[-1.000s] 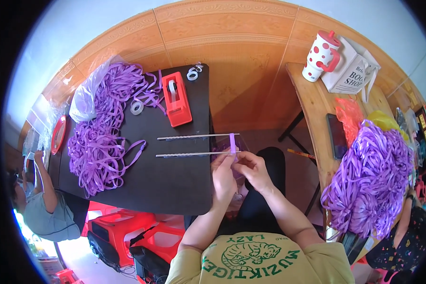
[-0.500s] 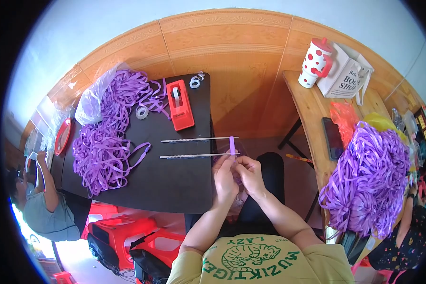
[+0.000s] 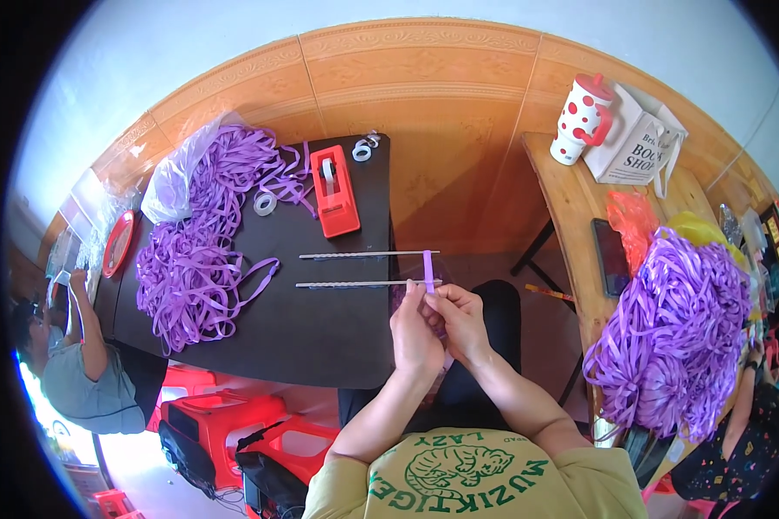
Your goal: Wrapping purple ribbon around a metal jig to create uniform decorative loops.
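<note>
Purple satin-like ribbon (image 3: 428, 270), a narrow strip, spans two slim metal rods near their right ends, just past the right edge of a black table (image 3: 320, 346); the far rod (image 3: 355, 254) and the near rod (image 3: 355, 285) lie parallel, their twisted parts over the tabletop. Both of the wearer's hands meet at the strip's lower end. The right hand (image 3: 465, 324) is nearly closed, thumb and forefinger pinching the ribbon just below the near rod. The left hand (image 3: 414, 336) is beside it with fingers curled inward and thumb raised near the near rod; whether it grips anything cannot be told, since the fingertips are hidden. Left of the rods, a tangled pile of the same purple ribbon (image 3: 186, 298) spills from a clear plastic bag (image 3: 166, 195). Beyond the rods sits a red tape dispenser (image 3: 335, 203), with a loose tape roll (image 3: 265, 204) to its left. As for writing, green capitals curve around a line-drawn striped animal on the wearer's yellow-green T-shirt (image 3: 459, 497). On a wooden table (image 3: 563, 190) to the right, a pale tote bag (image 3: 625, 143) carries large black capitals beside a white tumbler (image 3: 582, 121) with red spots. Nearer on that table are a dark phone (image 3: 610, 259) and a big heap of purple ribbon (image 3: 666, 337).
</note>
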Demonstrator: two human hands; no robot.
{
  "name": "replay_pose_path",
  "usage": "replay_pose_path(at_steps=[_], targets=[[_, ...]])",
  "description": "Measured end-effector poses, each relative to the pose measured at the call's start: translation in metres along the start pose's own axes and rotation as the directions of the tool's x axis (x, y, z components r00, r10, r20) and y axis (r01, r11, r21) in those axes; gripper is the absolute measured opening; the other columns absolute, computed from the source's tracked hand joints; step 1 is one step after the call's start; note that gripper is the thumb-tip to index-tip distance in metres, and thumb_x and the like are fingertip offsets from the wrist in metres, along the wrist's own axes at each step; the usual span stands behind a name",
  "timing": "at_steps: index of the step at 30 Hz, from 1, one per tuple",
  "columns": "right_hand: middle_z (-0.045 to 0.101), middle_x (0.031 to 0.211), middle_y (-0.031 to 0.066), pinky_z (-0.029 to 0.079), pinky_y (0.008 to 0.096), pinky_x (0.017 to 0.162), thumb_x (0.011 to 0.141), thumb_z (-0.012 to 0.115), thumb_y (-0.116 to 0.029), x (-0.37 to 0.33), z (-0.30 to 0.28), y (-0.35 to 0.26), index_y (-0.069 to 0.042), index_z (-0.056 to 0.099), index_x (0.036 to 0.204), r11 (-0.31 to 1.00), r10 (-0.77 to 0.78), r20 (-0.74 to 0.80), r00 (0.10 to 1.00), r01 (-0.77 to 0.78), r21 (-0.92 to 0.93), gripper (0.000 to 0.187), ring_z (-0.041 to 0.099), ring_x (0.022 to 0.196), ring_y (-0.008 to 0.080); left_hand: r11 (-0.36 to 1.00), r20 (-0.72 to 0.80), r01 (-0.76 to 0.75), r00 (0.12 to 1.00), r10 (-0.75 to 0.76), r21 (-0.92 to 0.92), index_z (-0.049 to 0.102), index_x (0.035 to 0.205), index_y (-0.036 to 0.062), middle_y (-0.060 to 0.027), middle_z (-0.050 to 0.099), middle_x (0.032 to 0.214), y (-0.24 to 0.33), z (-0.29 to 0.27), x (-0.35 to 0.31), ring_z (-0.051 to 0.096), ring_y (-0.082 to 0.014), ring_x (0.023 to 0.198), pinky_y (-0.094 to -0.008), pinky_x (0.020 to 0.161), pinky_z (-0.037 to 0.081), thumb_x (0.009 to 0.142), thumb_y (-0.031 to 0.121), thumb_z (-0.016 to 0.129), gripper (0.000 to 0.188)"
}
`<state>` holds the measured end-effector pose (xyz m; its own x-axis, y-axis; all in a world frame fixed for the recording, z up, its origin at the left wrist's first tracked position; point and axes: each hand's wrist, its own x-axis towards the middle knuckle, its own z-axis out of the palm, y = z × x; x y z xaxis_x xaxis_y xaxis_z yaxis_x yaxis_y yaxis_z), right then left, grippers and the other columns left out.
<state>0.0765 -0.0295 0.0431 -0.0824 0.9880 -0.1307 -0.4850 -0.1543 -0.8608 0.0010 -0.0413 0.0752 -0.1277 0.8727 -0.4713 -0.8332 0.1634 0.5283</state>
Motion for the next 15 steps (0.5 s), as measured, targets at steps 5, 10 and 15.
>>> replay_pose_path(at_steps=[5, 10, 15], targets=[[0.06, 0.07, 0.0033, 0.041, 0.0193, 0.055, 0.087, 0.06, -0.008, 0.0, -0.003, -0.011, 0.0, 0.064, 0.082, 0.999, 0.027, 0.025, 0.999, -0.027, -0.024, 0.011, 0.052, 0.06, 0.0073, 0.986, 0.164, 0.164, 0.972, -0.168, 0.04, 0.056, 0.107, 0.001, -0.0029, 0.054, 0.089, 0.019, 0.001, -0.002, 0.045, -0.0146, 0.08, -0.029, 0.074, 0.034, 0.095, 0.043, 0.039, 0.047], [0.063, 0.072, 0.0031, 0.042, 0.0179, 0.053, 0.087, 0.061, -0.011, 0.012, -0.023, -0.037, -0.003, 0.064, 0.085, 0.98, -0.191, -0.132, 0.973, 0.181, -0.083, 0.009, 0.054, 0.058, 0.0058, 0.972, 0.164, 0.232, 0.959, -0.232, 0.019, 0.05, 0.116, -0.0002, -0.0104, 0.053, 0.113, 0.025, 0.002, -0.001, 0.043, -0.0216, 0.111, -0.0363, 0.099, 0.023, 0.094, 0.045, 0.042, 0.051], [0.065, 0.076, 0.0026, 0.043, 0.017, 0.056, 0.086, 0.062, -0.012, 0.039, -0.015, -0.068, -0.005, 0.065, 0.088, 0.96, -0.231, -0.107, 0.967, 0.209, -0.186, 0.008, 0.057, 0.06, 0.006, 0.954, 0.162, 0.294, 0.945, -0.283, -0.049, 0.044, 0.125, -0.0051, -0.0178, 0.042, 0.133, 0.033, 0.001, -0.002, 0.03, -0.0297, 0.129, -0.0414, 0.109, 0.013, 0.094, 0.045, 0.039, 0.059]])
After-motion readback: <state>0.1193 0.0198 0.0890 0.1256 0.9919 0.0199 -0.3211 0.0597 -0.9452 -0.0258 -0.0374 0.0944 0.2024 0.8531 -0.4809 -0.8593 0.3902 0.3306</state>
